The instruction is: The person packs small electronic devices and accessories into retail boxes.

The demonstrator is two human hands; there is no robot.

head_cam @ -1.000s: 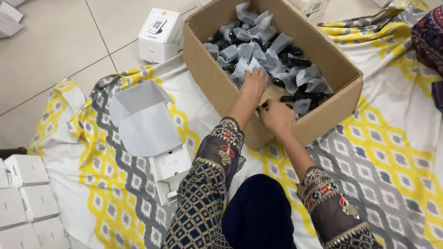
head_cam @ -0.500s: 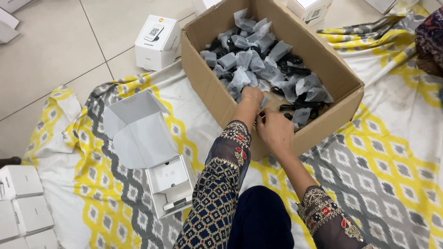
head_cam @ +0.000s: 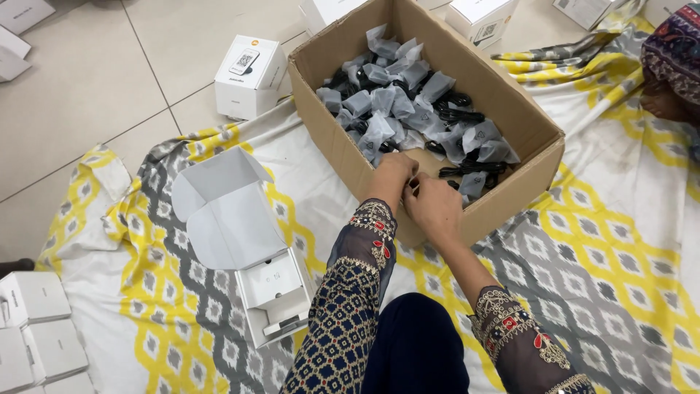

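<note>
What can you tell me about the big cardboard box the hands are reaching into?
The cardboard box is plain brown corrugated card, open at the top, standing upright and turned at an angle. It rests partly on the patterned yellow, grey and white cloth, its far end over the tiled floor. Inside lies a heap of small grey plastic pouches and black cables. The left hand and right hand meet over its near rim.

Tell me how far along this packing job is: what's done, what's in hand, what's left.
Done, it seems: closed white boxes are stacked at the lower left.
In hand: the left hand and right hand meet at the near edge of the cardboard box, apparently picking something up; what it is cannot be made out.
Left: the open white box on the patterned cloth shows no bagged part yet, and many small bagged parts remain.
</note>
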